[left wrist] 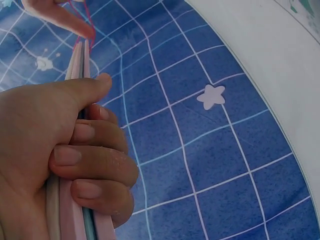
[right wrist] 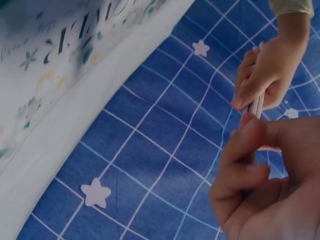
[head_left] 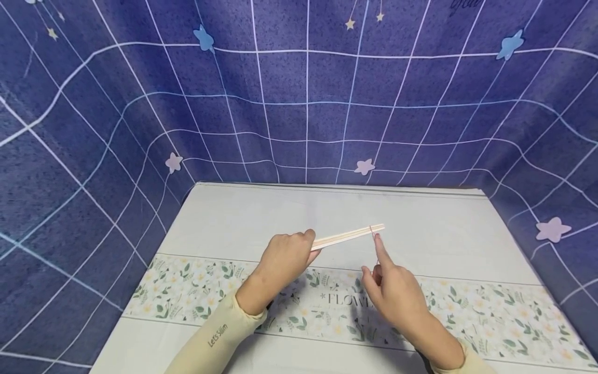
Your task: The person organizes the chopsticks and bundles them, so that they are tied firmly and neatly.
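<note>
My left hand (head_left: 286, 258) grips a small bundle of pale chopsticks (head_left: 343, 239), with its fingers curled round them and the thumb along the top. Their far ends stick out to the right above the table. A thin red rubber band (left wrist: 90, 20) runs round the chopsticks close to those ends. From there it stretches down to my right hand (head_left: 401, 295), whose index finger is extended with its tip right at the band. That hand's other fingers are curled in and hold the band's lower part, mostly hidden by them in the right wrist view.
Below the hands lies a white table cover (head_left: 252, 208) with a flowered band (head_left: 196, 288) across it. A blue curtain (head_left: 289, 119) with grid lines and stars hangs behind the table and along both sides.
</note>
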### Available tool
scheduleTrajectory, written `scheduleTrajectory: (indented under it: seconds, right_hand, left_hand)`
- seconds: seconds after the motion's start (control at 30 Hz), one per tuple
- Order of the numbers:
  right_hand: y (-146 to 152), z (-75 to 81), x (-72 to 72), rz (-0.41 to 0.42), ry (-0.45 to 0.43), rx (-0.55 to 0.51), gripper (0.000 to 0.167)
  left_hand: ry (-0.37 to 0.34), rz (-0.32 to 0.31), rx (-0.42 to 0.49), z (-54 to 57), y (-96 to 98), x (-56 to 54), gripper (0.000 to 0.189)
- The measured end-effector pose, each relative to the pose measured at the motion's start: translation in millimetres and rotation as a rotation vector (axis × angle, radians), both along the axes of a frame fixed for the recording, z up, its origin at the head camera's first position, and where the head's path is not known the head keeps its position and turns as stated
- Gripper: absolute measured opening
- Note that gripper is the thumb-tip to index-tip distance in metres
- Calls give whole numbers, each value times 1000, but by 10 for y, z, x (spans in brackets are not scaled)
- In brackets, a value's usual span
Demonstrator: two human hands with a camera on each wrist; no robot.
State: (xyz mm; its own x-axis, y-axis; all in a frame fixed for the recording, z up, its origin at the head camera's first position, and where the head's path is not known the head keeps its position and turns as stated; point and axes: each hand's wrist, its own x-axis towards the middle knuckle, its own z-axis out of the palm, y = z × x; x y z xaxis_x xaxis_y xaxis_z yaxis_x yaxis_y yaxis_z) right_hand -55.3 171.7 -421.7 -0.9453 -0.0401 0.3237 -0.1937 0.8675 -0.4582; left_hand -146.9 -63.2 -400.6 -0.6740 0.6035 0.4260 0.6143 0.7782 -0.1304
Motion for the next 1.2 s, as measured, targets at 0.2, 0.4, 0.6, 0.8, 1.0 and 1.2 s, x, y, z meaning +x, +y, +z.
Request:
scheduleTrajectory:
  seconds: [0.2,0.4,0.6,0.8,1.0,1.2]
  right_hand:
    - [-34,-13,2,-7,54,156,41]
    - [-13,-31,66,49,394,263,14]
    - [-1,8,109,99,549,269,20]
    - [-27,4,67,366,653,241,40]
    - [-30,-31,117,414,532,68,30]
    - [-21,46,145,292,353,-421,27]
  left_hand:
    - [0,-9,-3,-23,-10,18,39]
    - [-41,0,2,-25,-29,-4,41]
    - [-68,2,1,-15,-46,-27,41]
    - [-60,0,3,-13,-59,-24,42]
    - [-40,-3,-10,-11,-80,-30,41]
    - [-22,-4,-12,11,-109,-36,40]
